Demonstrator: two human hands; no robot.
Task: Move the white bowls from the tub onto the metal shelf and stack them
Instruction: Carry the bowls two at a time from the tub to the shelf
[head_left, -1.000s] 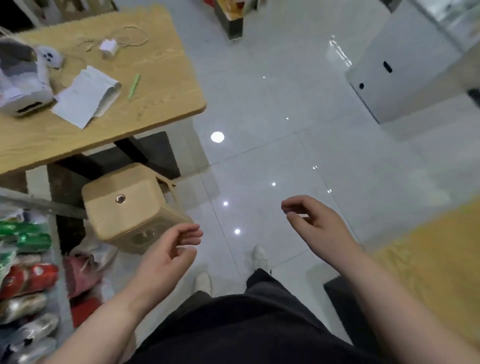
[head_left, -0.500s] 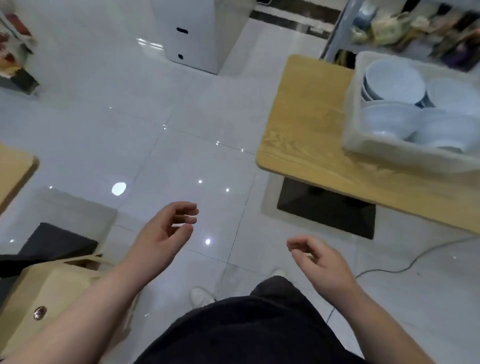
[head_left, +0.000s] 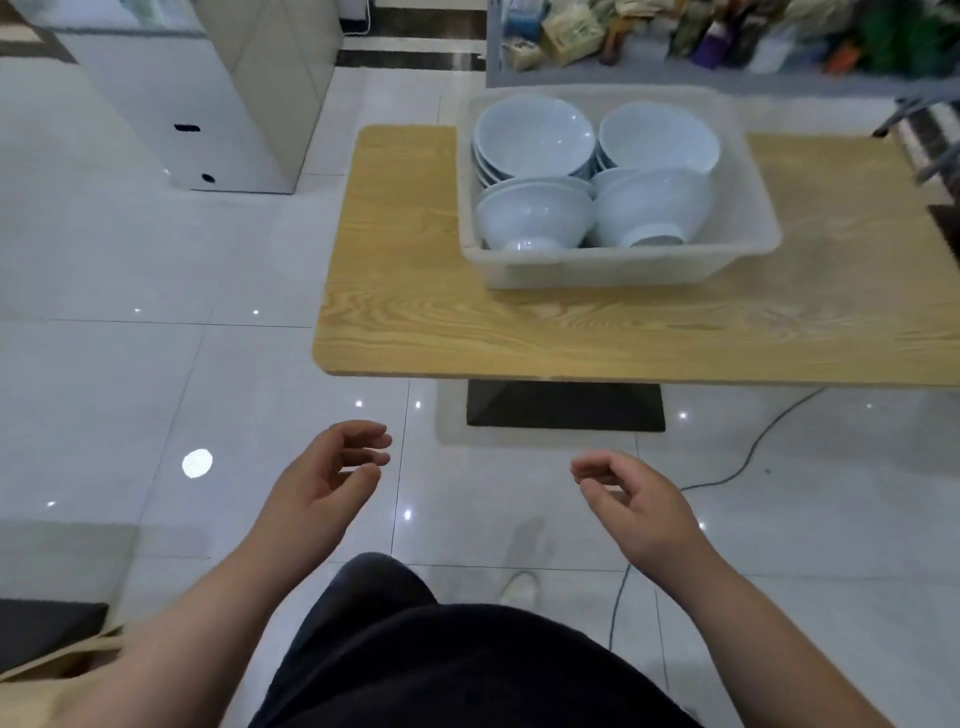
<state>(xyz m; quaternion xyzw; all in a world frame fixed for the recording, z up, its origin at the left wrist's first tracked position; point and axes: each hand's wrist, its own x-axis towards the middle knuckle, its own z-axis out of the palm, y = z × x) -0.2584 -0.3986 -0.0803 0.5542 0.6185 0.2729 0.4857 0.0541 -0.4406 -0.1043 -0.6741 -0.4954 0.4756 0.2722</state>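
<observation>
Inside the tub (head_left: 618, 267), white bowls (head_left: 535, 135); both hands empty, apart.

Light is even, cool and moderately bright, and the reflections indicate it comes from above. The glossy tiled floor (head_left: 156, 260) shows small pinpoint glints and one larger round glare spot (head_left: 197, 462) at the left. A soft, pale shadow lies on the tiles around the dark base (head_left: 566, 405) under the wooden table (head_left: 415, 312). The white bowls (head_left: 535, 135) take a bluish cast, without hard highlights. The left hand (head_left: 322, 483) and right hand (head_left: 634, 504) are reasonably sharp. The packets (head_left: 727, 31) along the top edge and the right margin are smeared. Wide-angle distortion bends the table's near edge and the tile joints.
</observation>
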